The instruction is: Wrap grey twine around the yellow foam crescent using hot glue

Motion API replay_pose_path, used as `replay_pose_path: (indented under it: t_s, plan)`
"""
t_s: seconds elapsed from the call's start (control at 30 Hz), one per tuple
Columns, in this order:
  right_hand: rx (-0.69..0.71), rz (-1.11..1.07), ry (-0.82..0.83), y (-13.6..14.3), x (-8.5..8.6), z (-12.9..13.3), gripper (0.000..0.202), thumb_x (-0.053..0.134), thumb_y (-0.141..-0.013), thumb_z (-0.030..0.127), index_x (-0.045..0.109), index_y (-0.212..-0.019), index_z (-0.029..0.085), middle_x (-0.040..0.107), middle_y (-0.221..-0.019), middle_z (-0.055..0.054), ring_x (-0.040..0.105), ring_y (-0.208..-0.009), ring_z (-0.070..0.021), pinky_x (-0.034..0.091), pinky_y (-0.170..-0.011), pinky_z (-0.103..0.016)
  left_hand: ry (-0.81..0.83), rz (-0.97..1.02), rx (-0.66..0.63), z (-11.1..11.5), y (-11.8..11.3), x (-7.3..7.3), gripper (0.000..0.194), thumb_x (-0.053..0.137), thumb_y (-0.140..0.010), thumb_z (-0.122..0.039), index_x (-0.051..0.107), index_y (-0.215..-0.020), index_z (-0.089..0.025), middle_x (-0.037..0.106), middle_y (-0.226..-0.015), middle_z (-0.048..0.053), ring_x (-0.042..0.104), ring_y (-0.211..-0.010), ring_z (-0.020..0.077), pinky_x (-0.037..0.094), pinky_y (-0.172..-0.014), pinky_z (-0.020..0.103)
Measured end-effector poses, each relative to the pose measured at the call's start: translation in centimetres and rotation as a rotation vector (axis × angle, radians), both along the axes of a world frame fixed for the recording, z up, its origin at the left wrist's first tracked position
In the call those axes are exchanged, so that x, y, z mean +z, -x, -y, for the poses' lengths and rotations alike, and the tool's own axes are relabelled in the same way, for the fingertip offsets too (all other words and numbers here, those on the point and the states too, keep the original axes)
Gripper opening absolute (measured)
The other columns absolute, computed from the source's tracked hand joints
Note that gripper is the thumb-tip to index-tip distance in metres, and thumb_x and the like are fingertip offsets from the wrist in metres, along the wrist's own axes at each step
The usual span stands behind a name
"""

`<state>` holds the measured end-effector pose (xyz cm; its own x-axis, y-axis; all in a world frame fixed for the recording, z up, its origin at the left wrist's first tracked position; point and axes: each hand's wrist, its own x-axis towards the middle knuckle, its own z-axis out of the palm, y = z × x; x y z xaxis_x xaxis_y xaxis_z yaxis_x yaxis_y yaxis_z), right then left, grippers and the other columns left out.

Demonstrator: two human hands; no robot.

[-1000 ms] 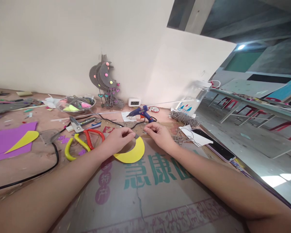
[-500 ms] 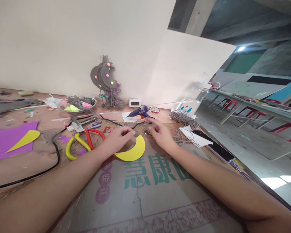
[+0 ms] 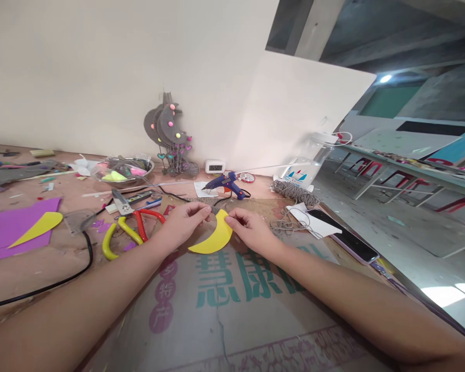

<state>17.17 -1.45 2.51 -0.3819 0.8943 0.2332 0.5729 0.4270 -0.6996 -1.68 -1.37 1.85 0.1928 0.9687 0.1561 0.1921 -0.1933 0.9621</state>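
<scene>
"Where's that yellow crescent [image 3: 214,241] from where you stand?"

"Between the person's hands, above the printed sheet [image 3: 251,330], one tip up by the fingers, the other curving down to the left."

"And who has hold of it?"

"The right hand [image 3: 252,228] does, thumb and fingers pinched on its outer edge. The left hand [image 3: 186,223] has thumb and finger drawn close at the upper tip; I can't tell whether they grip it."

"What's around them?"

"Scissors [image 3: 141,227] with a red and a yellow handle, just beside the left wrist. Beyond the hands, a blue glue gun [image 3: 225,182] lies before a small clock [image 3: 215,166]. Grey yarn [image 3: 294,192] and a phone [image 3: 349,240] sit over to the right."

"And against the wall?"

"Grey moon ornaments [image 3: 166,124] dotted with coloured balls."
</scene>
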Motion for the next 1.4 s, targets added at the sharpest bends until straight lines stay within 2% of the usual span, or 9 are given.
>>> replay_pose_path:
  t_s: [0.13, 0.37, 0.53, 0.77, 0.87, 0.93, 1.07, 1.13, 1.4]
  plan:
    - [0.016, 0.0, 0.009, -0.1, 0.1, 0.0, 0.026, 0.043, -0.085, 0.035, 0.047, -0.065, 0.017, 0.044, -0.054, 0.004, 0.04, -0.05, -0.0091, 0.031, -0.049, -0.021, -0.02, -0.035, 0.037, 0.3, -0.1, 0.2, 0.04, 0.052, -0.076, -0.047, 0.062, -0.102, -0.018, 0.065, -0.093, 0.005, 0.057, -0.079, 0.0156, 0.042, -0.067, 0.024]
    - [0.099, 0.035, -0.019, -0.3, -0.4, -0.4, 0.026, 0.041, -0.085, 0.033, 0.045, -0.065, 0.018, 0.042, -0.058, 0.004, 0.04, -0.055, -0.0095, 0.031, -0.051, -0.021, -0.064, -0.129, 0.017, 0.6, -0.3, 0.2, 0.034, 0.061, -0.068, -0.046, 0.064, -0.088, -0.018, 0.066, -0.085, 0.003, 0.058, -0.076, 0.0162, 0.044, -0.067, 0.025]
    - [0.115, 0.079, -0.019, -0.3, -0.4, -0.3, 0.024, 0.04, -0.086, 0.032, 0.048, -0.069, 0.017, 0.043, -0.059, 0.004, 0.04, -0.055, -0.0098, 0.03, -0.051, -0.021, -0.065, -0.186, 0.038, 0.6, -0.3, 0.2, 0.027, 0.058, -0.071, -0.042, 0.064, -0.083, -0.019, 0.065, -0.079, 0.001, 0.057, -0.073, 0.0154, 0.041, -0.063, 0.024]
    - [0.14, 0.12, -0.033, -0.2, -0.1, -0.1, 0.024, 0.038, -0.087, 0.031, 0.05, -0.072, 0.017, 0.047, -0.061, 0.003, 0.042, -0.056, -0.0098, 0.03, -0.053, -0.022, -0.083, -0.255, 0.038, 0.5, -0.1, 0.0, 0.031, 0.049, -0.077, -0.046, 0.065, -0.08, -0.019, 0.065, -0.077, 0.001, 0.057, -0.074, 0.0171, 0.04, -0.066, 0.025]
    - [0.144, 0.137, -0.047, -0.2, 0.0, -0.1, 0.024, 0.039, -0.087, 0.031, 0.05, -0.07, 0.017, 0.047, -0.061, 0.003, 0.041, -0.056, -0.0095, 0.03, -0.053, -0.022, -0.078, -0.213, 0.051, 0.3, 0.0, -0.3, 0.036, 0.045, -0.08, -0.047, 0.066, -0.083, -0.019, 0.067, -0.085, 0.002, 0.057, -0.082, 0.0181, 0.041, -0.071, 0.026]
    - [0.145, 0.143, -0.047, -0.2, 0.0, 0.0, 0.025, 0.038, -0.087, 0.03, 0.049, -0.069, 0.017, 0.046, -0.06, 0.003, 0.041, -0.056, -0.0094, 0.029, -0.052, -0.022, -0.067, -0.108, 0.071, -0.1, 0.1, -0.7, 0.038, 0.043, -0.081, -0.049, 0.065, -0.088, -0.019, 0.066, -0.086, 0.004, 0.057, -0.084, 0.0176, 0.042, -0.072, 0.025]
    - [0.12, 0.146, -0.05, -0.1, 0.0, -0.1, 0.026, 0.039, -0.087, 0.031, 0.049, -0.068, 0.016, 0.045, -0.059, 0.003, 0.04, -0.056, -0.0093, 0.029, -0.052, -0.021, -0.025, 0.154, 0.155, -1.2, 0.2, -1.6, 0.041, 0.046, -0.079, -0.053, 0.063, -0.083, -0.015, 0.061, -0.07, 0.003, 0.055, -0.066, 0.0136, 0.042, -0.061, 0.023]
    - [0.109, 0.145, -0.053, -0.1, 0.0, -0.1, 0.026, 0.039, -0.087, 0.032, 0.048, -0.068, 0.016, 0.045, -0.06, 0.003, 0.04, -0.056, -0.0092, 0.029, -0.053, -0.021, -0.019, 0.205, 0.18, -1.5, 0.3, -1.7, 0.039, 0.049, -0.077, -0.052, 0.061, -0.081, -0.015, 0.058, -0.067, 0.001, 0.054, -0.063, 0.0121, 0.041, -0.059, 0.022]
    - [0.092, 0.056, -0.014, -0.1, -0.3, -0.2, 0.026, 0.039, -0.086, 0.033, 0.045, -0.067, 0.017, 0.042, -0.06, 0.004, 0.038, -0.056, -0.0096, 0.029, -0.053, -0.022, -0.03, 0.038, 0.135, -0.8, 0.4, -1.0, 0.031, 0.054, -0.076, -0.048, 0.055, -0.071, -0.017, 0.054, -0.063, -0.003, 0.043, -0.052, 0.0087, 0.03, -0.048, 0.02]
